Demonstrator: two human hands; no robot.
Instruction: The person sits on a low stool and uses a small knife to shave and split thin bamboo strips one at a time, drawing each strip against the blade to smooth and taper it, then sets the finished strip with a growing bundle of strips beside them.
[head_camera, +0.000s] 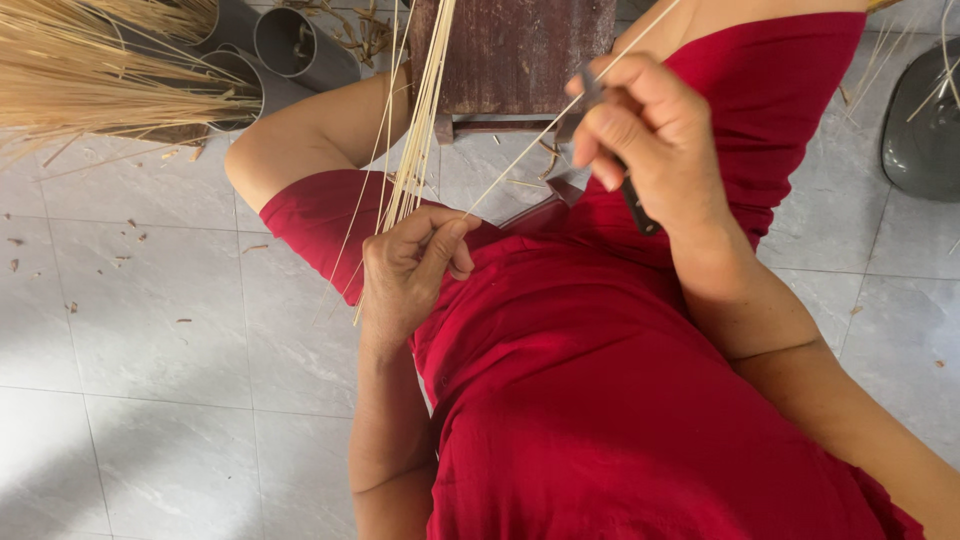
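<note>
My left hand (412, 262) rests on my red-clothed lap and is closed on a bundle of thin pale bamboo strips (420, 120) that rise toward the top of the view. One single strip (560, 115) runs diagonally from that hand up past my right hand. My right hand (648, 135) is higher and to the right, gripping a knife with a dark handle (636, 205); its blade (583, 100) lies against the single strip.
A worn dark wooden stool (510, 50) stands ahead of my knees. Grey plastic pipes (290, 42) and a sheaf of dry straw-coloured strips (90, 75) lie at the upper left. A grey rounded object (925, 125) sits at the right edge. Shavings dot the grey tiled floor (150, 300).
</note>
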